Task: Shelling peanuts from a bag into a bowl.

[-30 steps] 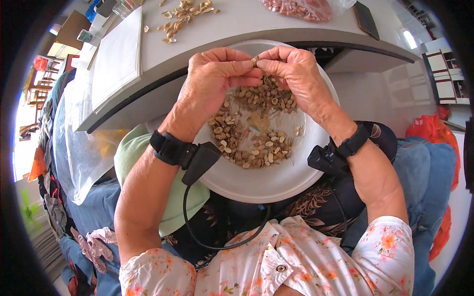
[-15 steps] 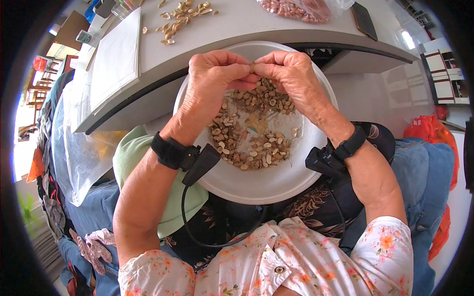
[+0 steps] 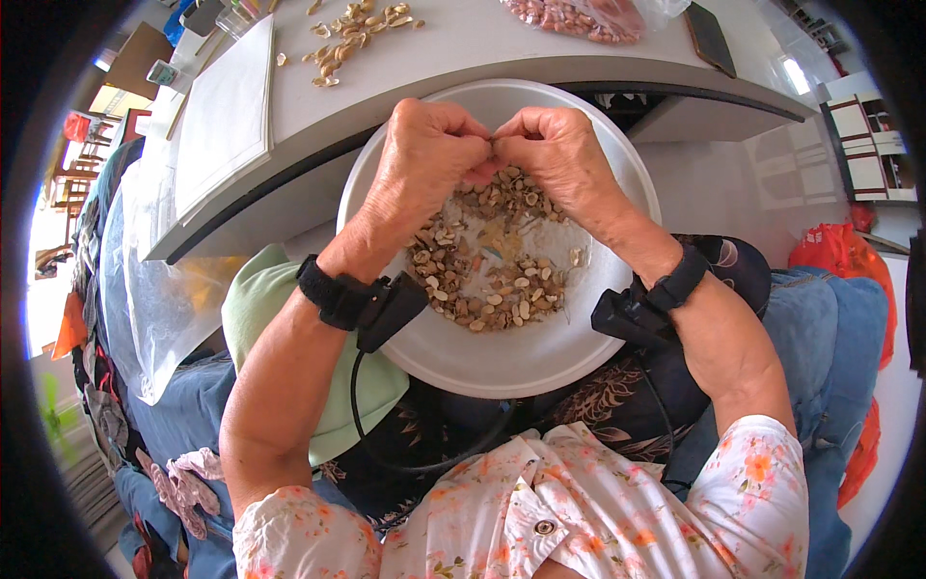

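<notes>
Both hands meet above the far half of a wide white bowl [image 3: 540, 357] that rests on the person's lap. The left hand [image 3: 424, 159] and the right hand [image 3: 559, 154] are curled into loose fists, knuckles up, with thumbs and forefingers pinched together where the two hands touch. Between those fingertips sits a small peanut [image 3: 493, 145], mostly hidden by the fingers, so only a sliver of it shows; both hands are closed tight on it from either side. It hangs right over the heap of peanuts [image 3: 482, 270] spread across the bottom of the bowl, a mix of tan shells and paler kernels lying just below the hands and toward the person. Each wrist wears a black band with a small black device [image 3: 391, 309] clipped to it, and a thin black cable loops down from the left one. Beyond the bowl, a grey table [image 3: 502, 53] carries a scatter of empty shells [image 3: 352, 29], a clear bag of reddish kernels [image 3: 579, 14] and a white sheet [image 3: 227, 106] to the left.
</notes>
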Motion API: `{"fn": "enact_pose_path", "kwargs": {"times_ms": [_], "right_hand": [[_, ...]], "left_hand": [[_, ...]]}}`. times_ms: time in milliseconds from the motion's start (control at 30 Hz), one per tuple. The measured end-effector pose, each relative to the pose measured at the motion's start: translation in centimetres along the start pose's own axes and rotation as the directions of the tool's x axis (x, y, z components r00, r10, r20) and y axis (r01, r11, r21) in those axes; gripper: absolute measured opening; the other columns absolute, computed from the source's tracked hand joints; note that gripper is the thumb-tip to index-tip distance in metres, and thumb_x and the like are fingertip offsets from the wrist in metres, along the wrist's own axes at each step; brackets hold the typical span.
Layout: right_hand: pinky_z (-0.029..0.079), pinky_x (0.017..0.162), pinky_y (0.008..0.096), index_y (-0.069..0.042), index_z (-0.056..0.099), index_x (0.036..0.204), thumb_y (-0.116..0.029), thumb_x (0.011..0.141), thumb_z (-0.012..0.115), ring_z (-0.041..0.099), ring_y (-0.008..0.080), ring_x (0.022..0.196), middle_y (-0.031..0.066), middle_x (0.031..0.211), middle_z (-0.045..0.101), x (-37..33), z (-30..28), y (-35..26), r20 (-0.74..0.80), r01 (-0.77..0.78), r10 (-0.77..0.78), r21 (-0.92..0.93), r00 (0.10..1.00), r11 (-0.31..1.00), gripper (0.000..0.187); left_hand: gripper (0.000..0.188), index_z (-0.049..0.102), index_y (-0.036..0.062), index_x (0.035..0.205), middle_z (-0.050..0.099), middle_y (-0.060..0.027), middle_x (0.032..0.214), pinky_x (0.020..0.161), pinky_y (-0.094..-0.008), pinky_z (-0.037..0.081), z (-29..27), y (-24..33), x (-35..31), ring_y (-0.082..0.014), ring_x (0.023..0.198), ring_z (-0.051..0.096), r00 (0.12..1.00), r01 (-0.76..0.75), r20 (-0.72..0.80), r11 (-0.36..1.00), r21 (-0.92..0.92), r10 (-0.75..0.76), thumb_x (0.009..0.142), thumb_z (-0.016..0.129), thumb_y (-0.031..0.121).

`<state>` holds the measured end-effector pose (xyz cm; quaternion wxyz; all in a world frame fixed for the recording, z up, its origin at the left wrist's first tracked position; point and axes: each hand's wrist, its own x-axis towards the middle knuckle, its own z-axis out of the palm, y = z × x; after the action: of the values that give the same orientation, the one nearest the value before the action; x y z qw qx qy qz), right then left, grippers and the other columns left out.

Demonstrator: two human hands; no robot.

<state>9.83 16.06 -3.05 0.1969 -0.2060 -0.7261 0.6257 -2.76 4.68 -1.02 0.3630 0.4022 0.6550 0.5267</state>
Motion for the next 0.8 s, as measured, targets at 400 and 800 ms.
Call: {"fn": "enact_pose_path", "kwargs": {"times_ms": [400,800], "right_hand": [[0.046,0.056,0.0231,0.004,0.063,0.073,-0.013,0.074,0.064,0.054,0.0072,0.061,0.0047,0.065,0.062,-0.5,0.8,-1.1,-0.062,0.020,-0.024,-0.066,0.998,0.998,0.017],[0.035,0.045,0.0175,0.002,0.063,0.077,-0.012,0.081,0.062,0.043,0.0009,0.053,-0.0013,0.064,0.058,-0.6,-0.1,-2.5,-0.101,-0.023,0.049,0.240,0.994,0.970,0.014]], "left_hand": [[0.012,0.061,-0.0070,0.070,0.061,-0.0103,0.065,0.054,-0.0246,0.053,1.0,1.2,-0.5,-0.0139,0.055,0.061,0.984,0.085,-0.144,0.989,-0.124,-0.103,0.076,0.057,0.003],[0.010,0.061,-0.0066,0.081,0.063,-0.0113,0.077,0.067,-0.0354,0.059,0.4,-0.1,0.1,-0.0190,0.071,0.064,0.992,0.078,-0.030,0.793,-0.605,-0.120,0.083,0.055,0.001]]}}
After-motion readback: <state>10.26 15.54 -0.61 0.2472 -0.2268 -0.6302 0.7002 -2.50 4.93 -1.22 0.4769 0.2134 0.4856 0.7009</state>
